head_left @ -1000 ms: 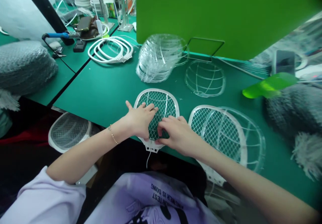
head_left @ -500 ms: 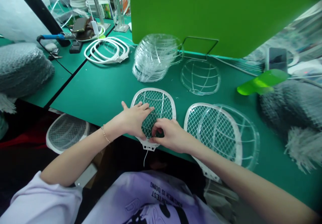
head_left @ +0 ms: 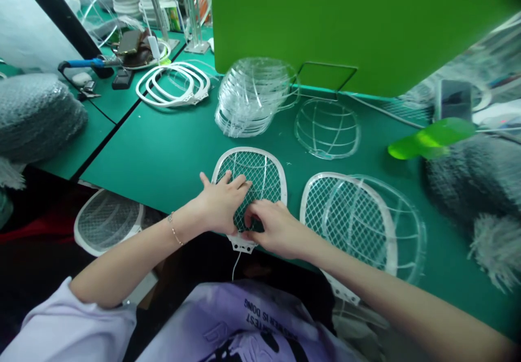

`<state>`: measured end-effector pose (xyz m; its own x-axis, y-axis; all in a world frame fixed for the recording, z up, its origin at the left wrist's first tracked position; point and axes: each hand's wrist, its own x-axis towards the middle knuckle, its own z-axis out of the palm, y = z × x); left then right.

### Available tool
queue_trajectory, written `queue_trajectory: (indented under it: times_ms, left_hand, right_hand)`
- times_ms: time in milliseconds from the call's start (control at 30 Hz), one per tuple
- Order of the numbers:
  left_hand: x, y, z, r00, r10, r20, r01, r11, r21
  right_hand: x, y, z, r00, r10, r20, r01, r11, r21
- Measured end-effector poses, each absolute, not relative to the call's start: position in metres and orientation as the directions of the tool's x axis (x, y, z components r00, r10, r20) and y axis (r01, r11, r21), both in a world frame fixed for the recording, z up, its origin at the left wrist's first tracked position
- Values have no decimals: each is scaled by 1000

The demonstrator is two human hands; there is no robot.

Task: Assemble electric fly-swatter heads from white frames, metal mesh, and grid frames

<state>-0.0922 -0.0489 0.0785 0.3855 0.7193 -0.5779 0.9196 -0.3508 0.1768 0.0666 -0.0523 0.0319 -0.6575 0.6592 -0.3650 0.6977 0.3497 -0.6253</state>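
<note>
A white-framed racket head with wire mesh (head_left: pixel 260 172) lies flat on the green table (head_left: pixel 171 145), its neck and a thin wire hanging over the near edge. My left hand (head_left: pixel 220 202) rests flat on the mesh's left part, fingers stretched out. My right hand (head_left: pixel 272 226) sits on the lower right of the mesh with its fingers curled in, pinching at the mesh near the neck. What the fingertips grip is hidden.
A second mesh racket head with a clear plastic grid on it (head_left: pixel 354 221) lies to the right. A stack of clear grids (head_left: pixel 252 99), a single grid (head_left: pixel 328 128), white frames (head_left: pixel 173 82) and a green panel (head_left: pixel 345 25) stand beyond. Another racket head (head_left: pixel 108 226) sits below the table's left edge.
My right hand's fingers curled in from flat to a pinch near the neck. My left hand stayed flat on the mesh. The view shifted slightly.
</note>
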Motion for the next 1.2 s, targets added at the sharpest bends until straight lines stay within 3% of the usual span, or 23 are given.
queue_trajectory:
  times_ms: [67, 167, 233, 333, 433, 567, 800, 1067, 1200]
  left_hand:
    - [-96, -50, 77, 393, 723, -568, 917, -351, 188]
    - [-109, -51, 76, 406, 738, -538, 913, -343, 219]
    - [-116, -51, 79, 419, 764, -491, 907, -336, 252]
    - [-107, -48, 91, 420, 854, -308, 898, -342, 278]
    - [-71, -44, 104, 507, 859, -72, 832, -465, 301]
    - [-18, -33, 105, 659, 752, 29, 709, -634, 310]
    - [27, -5, 106, 639, 760, 115, 710, -641, 290]
    - [67, 13, 55, 705, 709, 7, 694, -692, 201]
    - [66, 13, 39, 724, 690, 13, 678, -715, 169]
  right_hand:
    - [68, -56, 33, -664, 677, -318, 671, 351, -653]
    - [97, -55, 43, -584, 806, -99, 581, 330, -744]
    - [143, -44, 50, -363, 928, 78, 606, 299, -737]
    - [234, -15, 51, -23, 970, 242, 813, 159, -561]
    - [303, 13, 36, 57, 994, 96, 904, -10, -428]
    - [331, 30, 17, -59, 981, -186, 798, -66, -599]
    - [329, 50, 51, -185, 935, -304, 606, -135, -784]
    - [279, 58, 26, -250, 942, -223, 632, -16, -774]
    - [275, 39, 13, -193, 981, -38, 688, 108, -718]
